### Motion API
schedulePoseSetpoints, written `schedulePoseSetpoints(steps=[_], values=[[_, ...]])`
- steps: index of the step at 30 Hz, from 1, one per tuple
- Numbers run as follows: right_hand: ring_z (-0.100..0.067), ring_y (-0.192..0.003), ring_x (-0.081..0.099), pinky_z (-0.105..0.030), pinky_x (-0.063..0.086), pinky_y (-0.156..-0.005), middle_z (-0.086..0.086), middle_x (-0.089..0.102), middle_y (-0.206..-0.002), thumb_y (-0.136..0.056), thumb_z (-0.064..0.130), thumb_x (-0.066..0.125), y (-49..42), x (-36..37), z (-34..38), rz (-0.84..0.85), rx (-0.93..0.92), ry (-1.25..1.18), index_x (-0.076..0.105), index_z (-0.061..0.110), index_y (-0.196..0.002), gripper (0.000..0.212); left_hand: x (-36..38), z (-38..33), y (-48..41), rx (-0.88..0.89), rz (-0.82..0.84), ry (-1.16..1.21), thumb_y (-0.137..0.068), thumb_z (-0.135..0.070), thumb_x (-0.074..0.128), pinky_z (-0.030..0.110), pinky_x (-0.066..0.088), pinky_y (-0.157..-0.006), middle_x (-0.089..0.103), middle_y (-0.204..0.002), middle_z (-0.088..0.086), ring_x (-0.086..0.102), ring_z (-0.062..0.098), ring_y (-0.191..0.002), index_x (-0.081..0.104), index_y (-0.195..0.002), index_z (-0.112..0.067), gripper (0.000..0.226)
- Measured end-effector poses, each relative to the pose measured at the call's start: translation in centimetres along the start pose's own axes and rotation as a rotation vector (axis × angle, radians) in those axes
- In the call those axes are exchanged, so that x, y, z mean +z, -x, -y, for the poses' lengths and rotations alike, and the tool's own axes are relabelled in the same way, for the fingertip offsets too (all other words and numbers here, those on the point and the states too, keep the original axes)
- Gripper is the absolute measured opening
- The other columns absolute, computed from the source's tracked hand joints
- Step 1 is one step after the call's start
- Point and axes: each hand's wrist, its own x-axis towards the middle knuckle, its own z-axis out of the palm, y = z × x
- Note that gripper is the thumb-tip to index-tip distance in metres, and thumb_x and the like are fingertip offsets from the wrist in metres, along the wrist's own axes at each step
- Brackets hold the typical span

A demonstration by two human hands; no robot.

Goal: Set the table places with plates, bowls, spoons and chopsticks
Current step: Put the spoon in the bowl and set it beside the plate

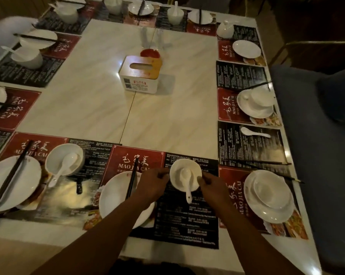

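Note:
A small white bowl (179, 171) with a white spoon (187, 185) in it sits on the paper placemat (187, 221) in front of me. My left hand (151, 181) grips the bowl's left rim and my right hand (211, 185) grips its right rim. Just left of the bowl a white plate (112, 197) carries a pair of dark chopsticks (132, 179). To the right, a plate with a bowl stacked on it (269, 197) stands on its own mat, with chopsticks (267, 162) and a loose spoon (255, 132) lying beyond it.
A tissue box (139, 76) stands mid-table. The place at the near left has a plate (12, 183), chopsticks and a bowl with a spoon (63, 162). More set places line the left, far and right edges. A dark blue chair seat (314, 135) is at the right.

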Motion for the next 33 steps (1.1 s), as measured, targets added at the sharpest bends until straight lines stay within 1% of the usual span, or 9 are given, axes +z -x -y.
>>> schedulePoseSetpoints(steps=[3,6,11,14,17,20,23,27,33], values=[[-0.013,-0.084,0.063,-0.041,0.056,-0.082,0.008,0.068,-0.089,-0.099,0.032,0.054,-0.1,0.1,-0.2,-0.008,-0.021,0.031,0.069,0.027,-0.112,0.021,0.4,0.2,0.8,0.013,-0.041,-0.036,-0.096,-0.016,0.06,0.013,0.046,-0.068,0.072,-0.097,-0.016,0.062,-0.005,-0.082,0.073,-0.113,-0.032,0.027],[-0.009,-0.08,0.063,-0.035,0.056,-0.077,0.011,0.067,-0.085,-0.099,0.028,0.055,0.1,0.3,-0.2,0.003,-0.028,0.018,0.069,0.026,-0.114,0.021,0.4,0.6,1.0,0.007,-0.043,-0.04,-0.094,-0.013,0.059,0.021,0.053,-0.08,0.073,-0.095,-0.019,0.066,-0.002,-0.085,0.075,-0.109,-0.035,0.031],[-0.004,-0.077,0.061,-0.022,0.047,-0.064,0.012,0.066,-0.083,-0.1,0.027,0.054,0.7,0.5,-0.4,0.025,-0.047,0.014,0.07,0.026,-0.112,0.02,0.1,1.4,1.8,-0.011,-0.008,-0.032,-0.096,-0.011,0.056,0.022,0.057,-0.074,0.073,-0.098,-0.017,0.069,0.007,-0.085,0.072,-0.112,-0.037,0.035],[-0.005,-0.08,0.062,-0.023,0.045,-0.065,0.012,0.066,-0.086,-0.1,0.026,0.053,1.0,0.5,-0.6,0.032,-0.038,0.01,0.07,0.028,-0.113,0.021,0.2,1.6,2.5,-0.029,0.006,-0.003,-0.097,-0.011,0.056,0.026,0.058,-0.078,0.073,-0.1,-0.018,0.07,0.006,-0.089,0.072,-0.106,-0.042,0.036],[-0.008,-0.077,0.063,-0.024,0.044,-0.063,0.009,0.067,-0.084,-0.099,0.026,0.053,1.5,0.5,-1.0,0.023,-0.046,0.01,0.07,0.028,-0.11,0.02,0.5,1.9,3.0,-0.035,0.006,-0.008,-0.096,-0.012,0.057,0.035,0.062,-0.078,0.074,-0.097,-0.015,0.072,0.015,-0.084,0.072,-0.108,-0.042,0.035],[-0.008,-0.077,0.063,-0.023,0.043,-0.064,0.009,0.067,-0.08,-0.099,0.026,0.054,2.1,0.6,-1.5,0.022,-0.035,-0.023,0.069,0.03,-0.101,0.016,0.6,1.9,3.4,-0.031,0.018,-0.01,-0.097,-0.009,0.056,0.024,0.059,-0.072,0.072,-0.099,-0.015,0.07,0.01,-0.085,0.07,-0.114,-0.036,0.036],[-0.007,-0.079,0.063,-0.024,0.047,-0.067,0.01,0.067,-0.082,-0.098,0.027,0.054,2.4,0.7,-1.8,0.013,-0.035,-0.032,0.07,0.031,-0.106,0.018,0.5,1.6,3.6,-0.029,0.031,-0.018,-0.097,-0.006,0.055,0.012,0.05,-0.067,0.068,-0.095,-0.019,0.068,0.005,-0.085,0.068,-0.118,-0.033,0.037],[-0.007,-0.078,0.062,-0.022,0.041,-0.063,0.009,0.066,-0.082,-0.099,0.027,0.053,2.6,0.8,-1.6,0.005,-0.035,-0.026,0.07,0.026,-0.108,0.019,0.5,1.7,3.7,-0.038,0.033,-0.02,-0.097,-0.005,0.054,0.01,0.047,-0.064,0.069,-0.1,-0.014,0.068,0.005,-0.087,0.067,-0.12,-0.031,0.037],[-0.007,-0.083,0.062,-0.022,0.043,-0.064,0.008,0.067,-0.088,-0.099,0.027,0.053,2.7,0.9,-1.6,0.004,-0.015,-0.046,0.069,0.026,-0.11,0.02,0.5,1.8,3.7,-0.049,0.06,0.011,-0.097,-0.004,0.053,0.012,0.046,-0.069,0.064,-0.097,-0.019,0.062,0.001,-0.094,0.066,-0.12,-0.03,0.037]])
